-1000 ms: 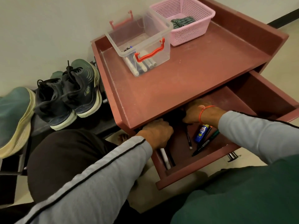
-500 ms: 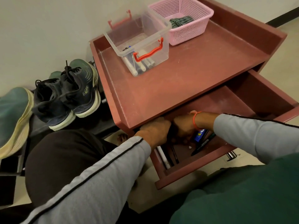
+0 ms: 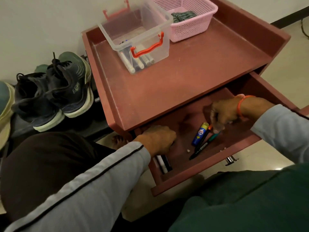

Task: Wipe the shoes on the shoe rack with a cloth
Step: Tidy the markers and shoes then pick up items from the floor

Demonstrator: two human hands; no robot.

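A pair of dark lace-up shoes [image 3: 50,94] with pale soles stands on the black shoe rack [image 3: 93,129] at the left. A green shoe [image 3: 5,106] shows at the left edge. A striped green cloth [image 3: 182,15] lies in the pink basket [image 3: 192,30]. Both hands are inside the open red drawer [image 3: 200,174]. My left hand [image 3: 157,141] is curled at the drawer's left end, its fingers hidden beneath it. My right hand [image 3: 224,113] hangs over the pens [image 3: 204,144] with fingers loosely bent, holding nothing I can see.
The red cabinet top [image 3: 184,77] carries a clear box [image 3: 137,36] with markers and red handles. A blue-yellow glue stick [image 3: 199,133] lies in the drawer. My knees fill the foreground. Pale floor lies to the right.
My hands were pressed together around something dark at the drawer's left end. My right hand has pulled away to the right and lifted; the dark thing is out of sight.
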